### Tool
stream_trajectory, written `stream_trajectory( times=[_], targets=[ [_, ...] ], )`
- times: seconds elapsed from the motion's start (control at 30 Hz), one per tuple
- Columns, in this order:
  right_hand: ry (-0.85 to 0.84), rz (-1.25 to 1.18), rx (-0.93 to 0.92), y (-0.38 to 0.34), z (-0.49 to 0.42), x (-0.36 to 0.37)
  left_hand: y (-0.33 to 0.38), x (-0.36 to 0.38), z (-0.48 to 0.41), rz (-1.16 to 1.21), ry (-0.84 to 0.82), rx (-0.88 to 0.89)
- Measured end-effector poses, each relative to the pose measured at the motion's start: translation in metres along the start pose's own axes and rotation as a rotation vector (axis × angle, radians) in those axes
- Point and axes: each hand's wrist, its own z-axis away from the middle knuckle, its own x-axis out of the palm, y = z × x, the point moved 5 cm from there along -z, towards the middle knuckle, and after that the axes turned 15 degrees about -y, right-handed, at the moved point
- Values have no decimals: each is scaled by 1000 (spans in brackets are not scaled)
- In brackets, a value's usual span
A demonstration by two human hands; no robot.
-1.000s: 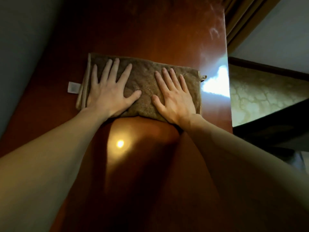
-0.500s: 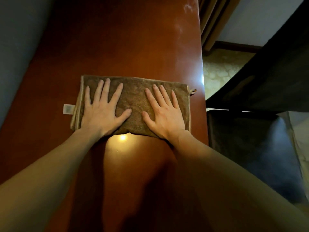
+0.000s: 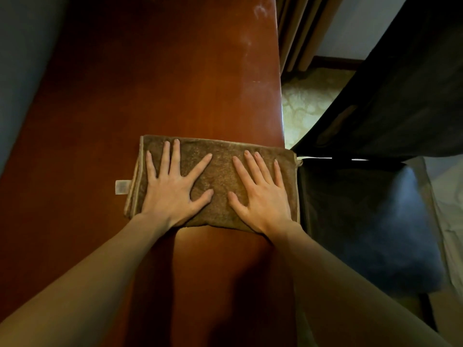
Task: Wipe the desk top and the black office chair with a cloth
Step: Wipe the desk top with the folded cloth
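The left hand [image 3: 172, 194] and right hand [image 3: 263, 199] are pressing flat on the folded brown cloth [image 3: 220, 176], fingers [image 3: 175, 156] spread wide and straight, gripping nothing. The cloth is lying across the desk [image 3: 175, 83], its right end reaching the edge beside the black office chair [image 3: 375, 221]. An uneven push risks that end slipping off, or the cloth bunching and missing the pale smudges [image 3: 260, 11] farther along.
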Motion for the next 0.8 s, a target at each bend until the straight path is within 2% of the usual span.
stream_trajectory(
  times=[0.23,0.8],
  targets=[
    [17,-4,-20,11,-22,-7,-1,-6,-18,-24,-1,2],
    [84,-22,-18,55,-135,-45,-12,-43,-128,-10,9,-68]
  ],
)
